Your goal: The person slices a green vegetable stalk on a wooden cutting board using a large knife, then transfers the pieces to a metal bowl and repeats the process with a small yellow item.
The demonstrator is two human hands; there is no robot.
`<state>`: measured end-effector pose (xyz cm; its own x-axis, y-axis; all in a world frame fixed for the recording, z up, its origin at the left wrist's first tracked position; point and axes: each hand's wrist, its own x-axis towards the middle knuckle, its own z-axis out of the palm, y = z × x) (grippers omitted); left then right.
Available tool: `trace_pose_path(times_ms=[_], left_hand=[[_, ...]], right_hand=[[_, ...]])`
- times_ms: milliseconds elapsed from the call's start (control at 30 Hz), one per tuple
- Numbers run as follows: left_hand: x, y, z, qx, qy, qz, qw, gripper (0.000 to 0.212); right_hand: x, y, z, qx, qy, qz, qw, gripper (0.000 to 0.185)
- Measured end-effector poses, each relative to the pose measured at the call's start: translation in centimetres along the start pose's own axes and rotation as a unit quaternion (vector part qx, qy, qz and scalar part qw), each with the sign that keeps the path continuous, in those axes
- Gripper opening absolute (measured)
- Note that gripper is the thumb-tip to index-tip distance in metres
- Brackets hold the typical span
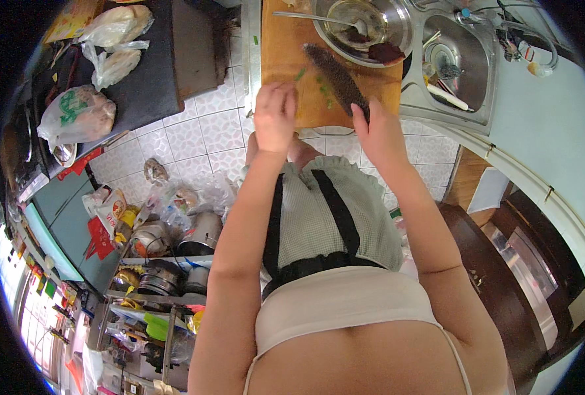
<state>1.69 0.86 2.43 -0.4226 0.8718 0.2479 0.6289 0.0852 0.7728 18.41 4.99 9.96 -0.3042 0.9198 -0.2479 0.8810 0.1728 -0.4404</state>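
Observation:
My right hand (381, 136) grips the handle end of a kitchen knife (337, 76) with a dark, speckled blade. The blade slants up and left over a wooden cutting board (282, 54). At the board's near left edge is my left hand (275, 116), its fingers bunched and turned down; whether anything is pinched in them cannot be seen. Small green vegetable pieces (324, 90) are scattered on the wood between the hands. Beyond the knife, a steel bowl (403, 44) holds a metal spoon (317, 19), some liquid and a dark red lump (386, 53).
On the right is a steel sink (485, 94) containing a white-handled utensil (447, 97) and other items. Plastic-bagged food (82, 111) lies on the dark counter (154, 74) at left. Bags and a metal pot (201, 234) crowd the lower left beside a shelf rack (159, 301).

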Motion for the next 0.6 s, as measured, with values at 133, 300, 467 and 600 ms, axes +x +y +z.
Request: trace_pose_path(times_ms=[133, 300, 467, 600], left_hand=[[-0.1, -0.8, -2.6, -0.004, 0.029, -0.053, 0.998, 0.012], [-1.1, -0.6, -4.2, 0.005, 0.078, -0.126, 0.989, 0.015], [-0.6, 0.9, -0.7, 0.017, -0.026, 0.048, 0.998, 0.016], [-0.6, 1.0, 1.2, 0.055, -0.114, 0.134, 0.983, 0.020]], right_hand=[[-1.8, 1.0, 1.1, 0.087, -0.038, 0.000, 0.995, 0.029], [-1.3, 2.3, 1.2, 0.051, -0.074, -0.007, 0.996, 0.030], [-0.1, 3.0, 0.8, 0.053, -0.001, 0.021, 0.998, 0.028], [-0.4, 2.0, -0.1, 0.012, 0.006, 0.025, 1.000, 0.026]])
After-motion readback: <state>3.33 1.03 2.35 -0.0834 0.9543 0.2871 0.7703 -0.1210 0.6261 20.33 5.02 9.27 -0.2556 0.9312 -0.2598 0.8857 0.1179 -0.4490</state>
